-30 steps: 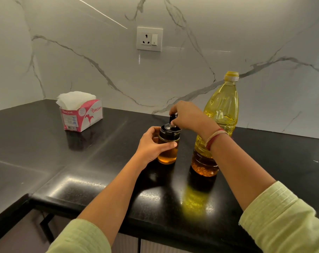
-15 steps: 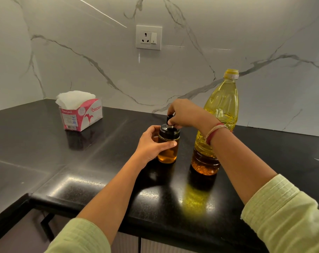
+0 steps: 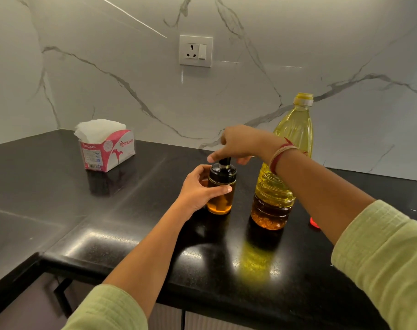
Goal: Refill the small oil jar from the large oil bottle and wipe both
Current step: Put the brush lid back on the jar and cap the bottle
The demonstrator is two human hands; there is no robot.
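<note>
My left hand (image 3: pixel 198 190) is wrapping its fingers round the small oil jar (image 3: pixel 220 203), which is standing on the black countertop (image 3: pixel 131 234). My right hand (image 3: pixel 241 144) is hovering over the jar's black lid knob (image 3: pixel 225 161), thumb and fingertips curled to either side. Blur is hiding whether they are pinching it. The large oil bottle (image 3: pixel 274 198) is standing just right of the jar, behind my right wrist. A tissue box (image 3: pixel 107 151) is sitting well off to the left of my left fingers.

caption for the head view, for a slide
Left hand holds small oil jar, right hand over its black knob.
</note>
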